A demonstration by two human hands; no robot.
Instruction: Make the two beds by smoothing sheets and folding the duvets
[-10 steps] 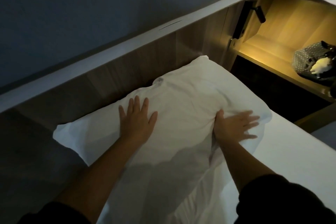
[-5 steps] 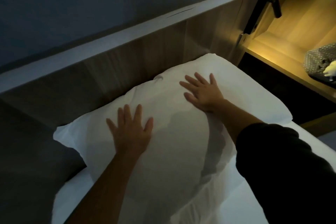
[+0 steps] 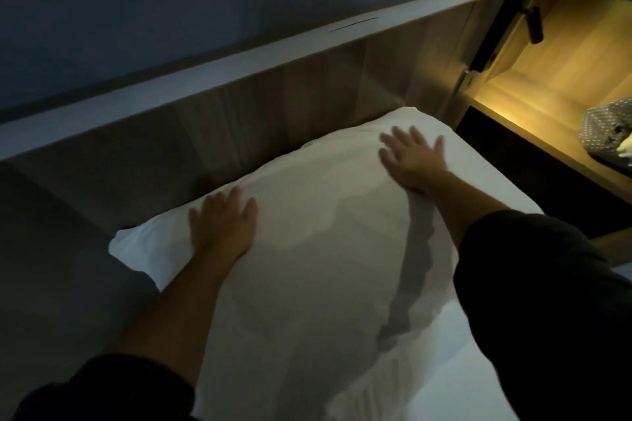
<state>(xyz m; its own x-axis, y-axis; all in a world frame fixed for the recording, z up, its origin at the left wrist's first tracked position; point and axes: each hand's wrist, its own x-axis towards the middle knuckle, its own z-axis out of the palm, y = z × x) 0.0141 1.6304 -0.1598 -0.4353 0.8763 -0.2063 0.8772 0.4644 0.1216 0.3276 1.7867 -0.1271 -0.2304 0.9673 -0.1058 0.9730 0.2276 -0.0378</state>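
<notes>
Right hand (image 3: 413, 162) slid rightward, pillow (image 3: 307, 236) underneath

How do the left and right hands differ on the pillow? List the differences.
The left hand lies toward the left end of the pillow; the right hand lies near its far right corner. The right hand's fingers spread wide; the left hand's sit closer together. Both press flat, palm down, gripping nothing.

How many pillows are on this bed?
1. The white pillow lies against the wooden headboard, the left hand flat near its left end, the right hand flat near its far right corner. More may lie out of frame.
</notes>
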